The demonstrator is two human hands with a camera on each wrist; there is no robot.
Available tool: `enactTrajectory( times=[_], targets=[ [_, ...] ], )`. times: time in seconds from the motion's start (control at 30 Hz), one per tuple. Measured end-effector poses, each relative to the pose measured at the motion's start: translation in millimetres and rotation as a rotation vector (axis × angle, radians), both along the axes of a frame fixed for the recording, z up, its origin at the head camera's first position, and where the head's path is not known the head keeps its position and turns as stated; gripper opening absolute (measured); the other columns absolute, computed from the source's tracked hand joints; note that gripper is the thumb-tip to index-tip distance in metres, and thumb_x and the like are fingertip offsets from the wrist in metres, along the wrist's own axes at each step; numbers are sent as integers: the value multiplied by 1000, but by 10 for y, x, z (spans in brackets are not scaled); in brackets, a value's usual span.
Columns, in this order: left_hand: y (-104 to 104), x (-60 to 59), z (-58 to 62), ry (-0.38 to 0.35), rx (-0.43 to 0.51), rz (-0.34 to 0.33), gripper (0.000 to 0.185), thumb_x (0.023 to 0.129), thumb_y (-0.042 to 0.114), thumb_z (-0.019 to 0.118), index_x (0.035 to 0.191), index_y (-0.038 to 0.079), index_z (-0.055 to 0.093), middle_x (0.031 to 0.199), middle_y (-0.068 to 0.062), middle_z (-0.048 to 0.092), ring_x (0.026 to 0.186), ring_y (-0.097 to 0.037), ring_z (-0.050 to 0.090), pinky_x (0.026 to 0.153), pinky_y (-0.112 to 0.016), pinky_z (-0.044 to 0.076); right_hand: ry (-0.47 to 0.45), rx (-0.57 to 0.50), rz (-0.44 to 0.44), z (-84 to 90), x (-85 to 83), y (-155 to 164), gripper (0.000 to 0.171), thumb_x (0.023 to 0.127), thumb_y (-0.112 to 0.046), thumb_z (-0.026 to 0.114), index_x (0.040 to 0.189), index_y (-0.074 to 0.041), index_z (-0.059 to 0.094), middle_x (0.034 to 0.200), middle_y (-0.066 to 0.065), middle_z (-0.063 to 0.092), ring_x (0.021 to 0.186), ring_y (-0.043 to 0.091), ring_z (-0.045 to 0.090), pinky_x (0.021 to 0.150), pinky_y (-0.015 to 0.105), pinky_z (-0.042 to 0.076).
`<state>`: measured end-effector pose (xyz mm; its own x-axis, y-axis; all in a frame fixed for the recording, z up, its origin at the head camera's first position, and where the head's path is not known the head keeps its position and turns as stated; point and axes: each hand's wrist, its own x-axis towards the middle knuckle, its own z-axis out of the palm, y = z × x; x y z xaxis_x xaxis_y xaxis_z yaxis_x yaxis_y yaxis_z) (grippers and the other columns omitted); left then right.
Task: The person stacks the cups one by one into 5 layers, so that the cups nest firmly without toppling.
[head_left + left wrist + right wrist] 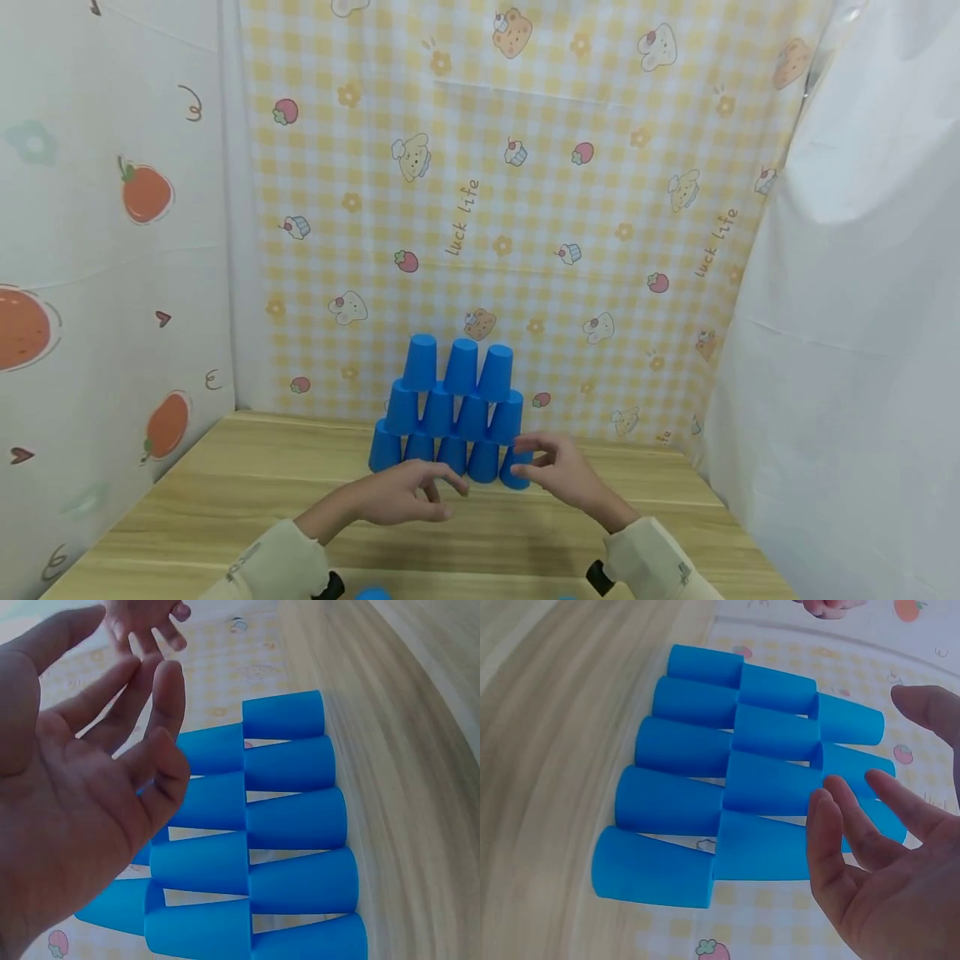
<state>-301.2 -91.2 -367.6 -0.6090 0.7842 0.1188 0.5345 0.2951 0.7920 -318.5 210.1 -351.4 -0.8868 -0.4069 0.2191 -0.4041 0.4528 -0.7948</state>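
Blue cups [472, 417], all upside down, form a three-tier stack, with three cups in the top row and several in each row below. In front of its lower row is my left hand [401, 493], fingers loosely bent and nothing held. My right hand [562, 475] hovers by the stack's right end, its fingers overlapping the last bottom cup [516, 471] in the head view. The left wrist view has the empty left palm [82, 772] beside the rows. Likewise, the right palm [900, 877] holds nothing, its fingers relaxed, in the right wrist view.
The stack stands on a wood-grain table [300, 454], towards its back edge. Behind hangs a yellow checked curtain [465, 208], with white sheets at both sides. At the bottom of the head view, two more blue pieces, one on the left [372, 594] and one further right, show partly.
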Motion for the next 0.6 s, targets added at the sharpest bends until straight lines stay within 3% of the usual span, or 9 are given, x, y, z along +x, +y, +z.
enactTrajectory(
  times=[0.2, 0.43, 0.6],
  targets=[
    [-115, -8, -123, -94, -55, -229, 31, 98, 26, 63, 127, 15, 64, 123, 8, 65, 97, -6, 63, 84, -26, 51, -90, 34, 109, -96, 99, 34, 40, 93, -23, 70, 127, -5, 63, 119, 12, 67, 92, 23, 67, 67, 35, 55],
    [-186, 10, -226, -190, -63, -373, 34, 98, 27, 63, 123, 3, 66, 119, 2, 69, 97, -4, 63, 87, -26, 53, -174, 25, 256, -193, 131, 45, 39, 92, -19, 71, 126, -2, 63, 115, 12, 69, 94, 25, 68, 73, 33, 57],
    [-224, -49, -290, -313, -74, -499, 56, 96, 42, 65, 129, -3, 60, 124, 2, 67, 95, -1, 62, 90, -30, 53, -238, 6, 363, -238, 137, 66, 39, 92, -15, 68, 128, -1, 62, 117, 16, 68, 98, 26, 68, 77, 32, 58]
  ],
)
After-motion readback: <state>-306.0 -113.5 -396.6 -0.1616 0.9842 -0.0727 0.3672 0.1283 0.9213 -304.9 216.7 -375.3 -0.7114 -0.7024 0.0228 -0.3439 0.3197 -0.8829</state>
